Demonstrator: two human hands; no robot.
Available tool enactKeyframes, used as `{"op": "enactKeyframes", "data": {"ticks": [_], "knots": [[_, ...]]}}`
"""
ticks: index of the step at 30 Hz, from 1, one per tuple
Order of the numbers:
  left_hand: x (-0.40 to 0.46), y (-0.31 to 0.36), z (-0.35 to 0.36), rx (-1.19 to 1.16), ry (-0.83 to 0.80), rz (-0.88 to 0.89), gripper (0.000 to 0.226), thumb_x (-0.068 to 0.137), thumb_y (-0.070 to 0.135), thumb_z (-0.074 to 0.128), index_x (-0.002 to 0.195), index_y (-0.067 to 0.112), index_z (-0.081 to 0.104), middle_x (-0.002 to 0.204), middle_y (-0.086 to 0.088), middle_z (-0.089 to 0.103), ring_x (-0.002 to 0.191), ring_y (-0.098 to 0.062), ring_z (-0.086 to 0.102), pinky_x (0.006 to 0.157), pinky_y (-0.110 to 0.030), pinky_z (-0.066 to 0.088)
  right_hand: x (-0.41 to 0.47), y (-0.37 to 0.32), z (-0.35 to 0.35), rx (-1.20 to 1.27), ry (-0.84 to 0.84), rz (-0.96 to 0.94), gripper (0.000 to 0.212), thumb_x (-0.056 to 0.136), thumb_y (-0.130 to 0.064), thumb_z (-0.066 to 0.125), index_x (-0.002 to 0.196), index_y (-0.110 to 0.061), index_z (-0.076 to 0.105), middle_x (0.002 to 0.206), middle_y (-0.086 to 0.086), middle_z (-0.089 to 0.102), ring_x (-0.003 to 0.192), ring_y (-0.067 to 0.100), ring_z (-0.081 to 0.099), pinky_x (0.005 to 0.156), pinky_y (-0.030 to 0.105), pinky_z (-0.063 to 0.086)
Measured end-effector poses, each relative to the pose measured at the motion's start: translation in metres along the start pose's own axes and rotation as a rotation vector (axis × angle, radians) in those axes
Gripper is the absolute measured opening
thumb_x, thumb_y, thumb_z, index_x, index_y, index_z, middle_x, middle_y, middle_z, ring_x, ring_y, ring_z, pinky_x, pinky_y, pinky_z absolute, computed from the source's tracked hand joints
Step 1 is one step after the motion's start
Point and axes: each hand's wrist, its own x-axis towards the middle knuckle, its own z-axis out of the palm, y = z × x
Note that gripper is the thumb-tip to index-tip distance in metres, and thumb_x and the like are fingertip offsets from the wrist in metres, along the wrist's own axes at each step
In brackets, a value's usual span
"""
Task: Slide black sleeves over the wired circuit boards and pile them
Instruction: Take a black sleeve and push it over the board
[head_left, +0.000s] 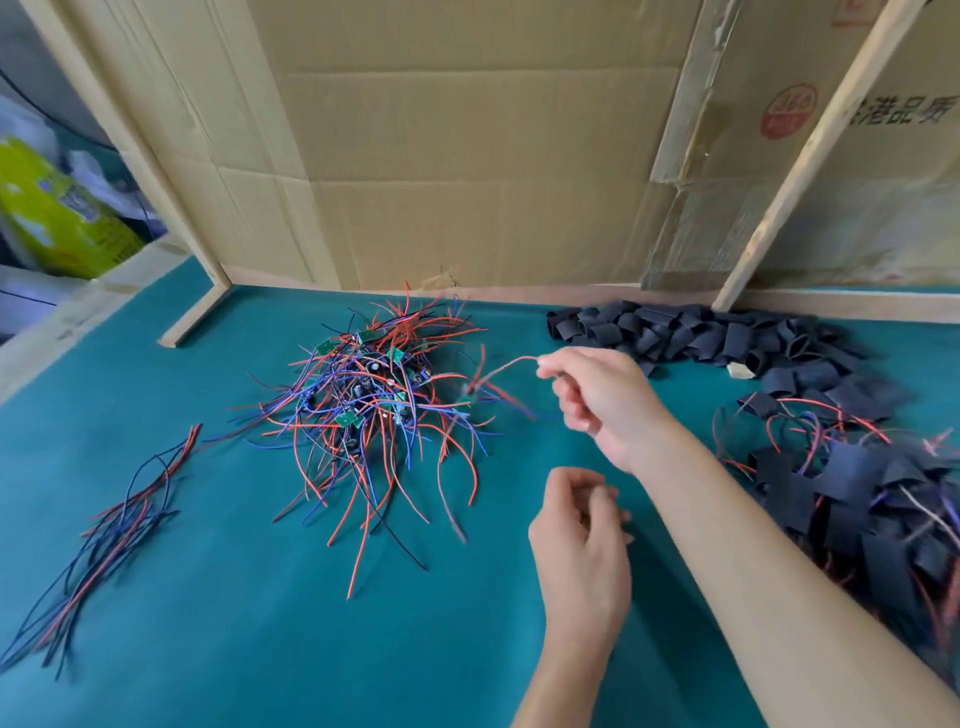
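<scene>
Pulling one wired board off the raw heap, sleeve not yet on.

Green mat (218, 597), cardboard wall (467, 156) closing the far edge. Raw heap (374, 395) of boards and red/blue wires sits mid-mat; empty sleeves (691, 332) line the far right along the wall; sleeved pile (857, 499) lies at my right, beside my forearm, presumably so finished units drop close. Loose wires (109, 519) lie well apart at left. Open mat runs from the heap toward me, room to work. My right hand (597, 400) pinches a red lead (506, 366), holding it up; its board (470, 397), blurred, hangs at the heap's right edge, wires possibly tangled there. My left hand (582, 525) hovers below, fingers loosely curled, apparently holding nothing. Next, I judge: fetch a sleeve.
</scene>
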Motion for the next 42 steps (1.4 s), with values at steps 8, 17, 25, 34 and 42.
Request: {"op": "enactKeyframes", "data": {"ticks": [8, 17, 25, 34, 42], "knots": [[-0.016, 0.043, -0.022, -0.172, 0.136, 0.045, 0.021, 0.110, 0.024, 0.042, 0.114, 0.026, 0.062, 0.101, 0.012, 0.074, 0.082, -0.012, 0.074, 0.073, -0.037, 0.061, -0.083, -0.001, -0.056, -0.045, -0.075, -0.153, 0.016, 0.081, -0.021, 0.070, 0.068, -0.013, 0.066, 0.063, 0.005, 0.051, 0.055, 0.015, 0.043, 0.047, 0.024, 0.032], [-0.013, 0.044, -0.027, -0.287, 0.129, -0.004, 0.024, 0.109, 0.027, 0.043, 0.100, 0.011, 0.059, 0.096, -0.006, 0.075, 0.087, -0.022, 0.076, 0.066, -0.032, 0.060, -0.137, 0.018, -0.088, -0.591, -0.511, 0.010, 0.019, 0.078, -0.031, 0.076, 0.076, -0.014, 0.069, 0.068, -0.002, 0.065, 0.066, 0.010, 0.055, 0.065, 0.024, 0.042], [-0.015, 0.043, -0.024, -0.201, 0.102, 0.039, 0.011, 0.100, 0.003, 0.057, 0.098, 0.010, 0.065, 0.090, -0.006, 0.075, 0.082, -0.019, 0.077, 0.062, -0.023, 0.057, -0.121, -0.006, -0.099, -0.805, -0.645, 0.166, 0.017, 0.080, -0.031, 0.075, 0.090, -0.017, 0.077, 0.079, -0.001, 0.075, 0.070, 0.008, 0.064, 0.066, 0.025, 0.047], [-0.016, 0.045, -0.025, -0.203, 0.076, 0.046, 0.013, 0.097, 0.002, 0.062, 0.088, 0.010, 0.069, 0.084, -0.007, 0.075, 0.080, -0.024, 0.073, 0.067, -0.016, 0.054, 0.035, -0.004, -0.097, -1.154, 0.114, -0.011, 0.038, 0.090, -0.022, 0.072, 0.127, -0.024, 0.068, 0.140, 0.004, 0.059, 0.130, 0.029, 0.054, 0.098, 0.034, 0.043], [-0.014, 0.041, -0.028, -0.173, 0.034, 0.073, 0.029, 0.084, -0.008, 0.063, 0.097, 0.018, 0.064, 0.097, 0.009, 0.075, 0.098, -0.013, 0.075, 0.074, -0.020, 0.057, 0.071, 0.034, -0.107, -1.370, 0.187, -0.078, 0.042, 0.103, -0.027, 0.057, 0.146, -0.030, 0.057, 0.142, 0.006, 0.062, 0.134, 0.037, 0.045, 0.108, 0.041, 0.039]]}}
